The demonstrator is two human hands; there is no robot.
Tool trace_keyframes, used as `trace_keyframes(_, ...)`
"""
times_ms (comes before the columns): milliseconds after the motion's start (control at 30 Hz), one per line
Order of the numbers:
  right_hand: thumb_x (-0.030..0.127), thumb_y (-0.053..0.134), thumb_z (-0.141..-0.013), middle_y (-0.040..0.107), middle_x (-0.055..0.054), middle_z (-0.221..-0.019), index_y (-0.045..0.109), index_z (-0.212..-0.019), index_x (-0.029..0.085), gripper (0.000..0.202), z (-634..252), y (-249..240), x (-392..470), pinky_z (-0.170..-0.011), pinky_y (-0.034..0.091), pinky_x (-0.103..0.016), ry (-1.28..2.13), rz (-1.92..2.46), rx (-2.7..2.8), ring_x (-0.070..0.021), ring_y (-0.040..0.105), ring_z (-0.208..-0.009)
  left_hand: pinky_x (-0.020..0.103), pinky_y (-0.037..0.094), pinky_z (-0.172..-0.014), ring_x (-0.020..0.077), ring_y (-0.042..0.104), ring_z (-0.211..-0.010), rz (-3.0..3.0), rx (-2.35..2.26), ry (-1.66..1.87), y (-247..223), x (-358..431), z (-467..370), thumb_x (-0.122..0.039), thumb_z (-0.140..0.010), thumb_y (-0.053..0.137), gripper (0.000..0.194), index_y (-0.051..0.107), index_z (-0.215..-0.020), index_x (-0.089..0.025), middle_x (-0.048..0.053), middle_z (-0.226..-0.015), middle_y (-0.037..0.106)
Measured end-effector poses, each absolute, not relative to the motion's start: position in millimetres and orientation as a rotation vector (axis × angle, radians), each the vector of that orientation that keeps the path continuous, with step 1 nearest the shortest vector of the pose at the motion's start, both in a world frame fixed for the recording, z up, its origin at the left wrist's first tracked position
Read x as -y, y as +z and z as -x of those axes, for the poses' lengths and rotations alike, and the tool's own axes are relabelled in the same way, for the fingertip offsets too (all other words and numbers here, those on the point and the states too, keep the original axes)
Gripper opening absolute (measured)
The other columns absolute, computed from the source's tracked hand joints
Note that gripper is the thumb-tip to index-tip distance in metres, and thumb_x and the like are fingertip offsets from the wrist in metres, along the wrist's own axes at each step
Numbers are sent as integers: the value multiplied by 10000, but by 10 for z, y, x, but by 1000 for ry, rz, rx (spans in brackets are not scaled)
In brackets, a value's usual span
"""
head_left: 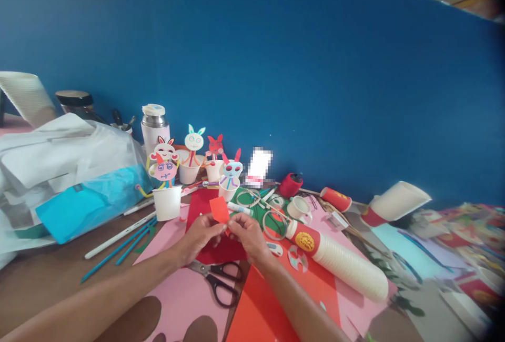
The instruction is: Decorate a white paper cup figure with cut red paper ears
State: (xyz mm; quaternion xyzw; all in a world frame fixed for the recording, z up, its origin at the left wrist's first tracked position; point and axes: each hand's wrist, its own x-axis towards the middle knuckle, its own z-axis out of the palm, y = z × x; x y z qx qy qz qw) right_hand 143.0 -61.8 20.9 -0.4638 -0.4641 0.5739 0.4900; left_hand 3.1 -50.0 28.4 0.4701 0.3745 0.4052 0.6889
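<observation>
Between my two hands is a small piece of red-orange paper (219, 209), held up over a dark red sheet (232, 251). My left hand (204, 235) pinches its lower left side. At the lower right, the fingers of my right hand (245, 230) are closed on the same paper. Black-handled scissors (215, 273) lie just below my hands, on pink paper (181, 300) with round holes cut from it. Beyond my hands stand paper-cup figures with rabbit-like faces, among them a blue-faced one (232, 169) and a pink-faced one (164, 171).
A long stack of paper cups (349, 265) lies to the right over orange paper (260, 310). Blue sticks (118, 250) and a plastic bag (110, 152) are at left. A thermos (155, 129) stands before the blue wall (276, 68). Red yarn (291, 185) sits at the back.
</observation>
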Motion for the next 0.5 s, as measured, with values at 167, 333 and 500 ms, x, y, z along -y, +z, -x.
trace_keyframes(167,393,501,-772,507,36,-510,558,-649,154,275,-1583,266,535,-452,325,-199,1155,1278,1356,-79,430,-434,204,313,-422,65,424,-395,-1025,-871,967,258,443,-1,-244,-648,646,134,556,-641,-145,-32,-512,539)
trace_keyframes(333,323,475,-798,458,45,-519,560,-629,162,249,-1830,419,484,-484,315,-193,806,1381,1666,-86,430,-494,211,366,-489,84,468,-455,-1006,-931,1148,248,280,139,-254,-675,632,163,570,-592,-128,-13,-476,534)
trace_keyframes(500,315,527,-762,622,28,-701,645,-819,209,169,-1723,532,697,-557,344,-193,877,1277,2366,-109,539,-624,209,372,-489,80,463,-461,-897,-885,1230,297,216,196,-235,-656,648,150,570,-581,-129,-18,-495,538)
